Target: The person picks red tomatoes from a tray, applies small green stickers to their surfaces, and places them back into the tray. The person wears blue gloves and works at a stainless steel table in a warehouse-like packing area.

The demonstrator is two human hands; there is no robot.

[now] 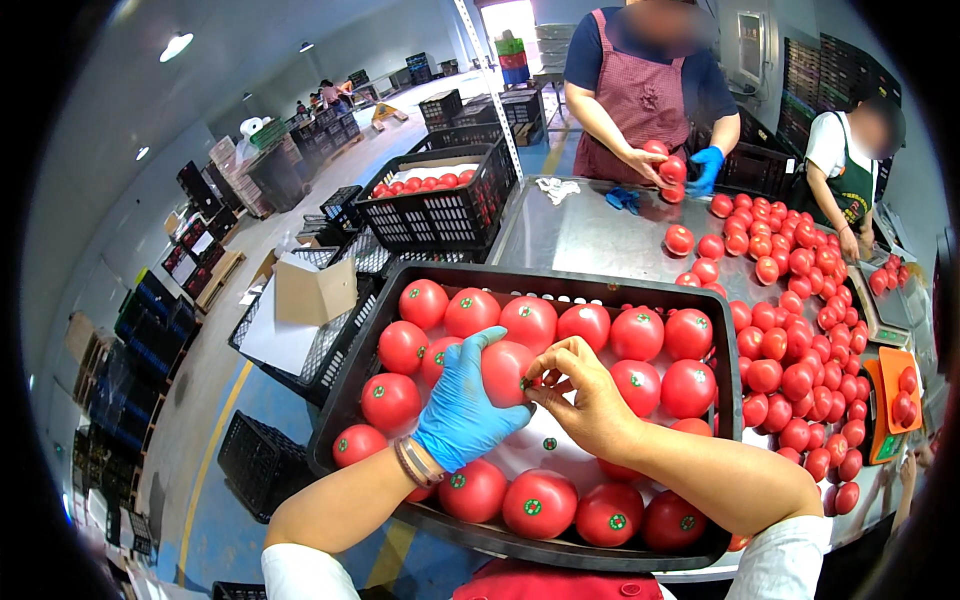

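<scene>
Left hand (466, 412) grips tomato (506, 372); right hand (592, 408) at its right

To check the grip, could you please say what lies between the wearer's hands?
A red tomato, between the gloved left hand and bare right hand, in the head view.

A: Where does this view look from?

B: From the wearer's head, through the left one of two side-by-side fisheye cameras. It faces down and ahead, upright and unmirrored; bare forearms (345, 505) enter from the lower part.

A: What is nearest?

B: The left hand (465, 405) and right hand (590, 405), close to the lens around the middle, above a black crate (728, 425) seen from overhead.

A: And farther out?

B: A metal desk (560, 235) stretches away to the upper right. Ceiling lamps (176, 46) sit distant at upper left, and straight lines curve outward.
</scene>
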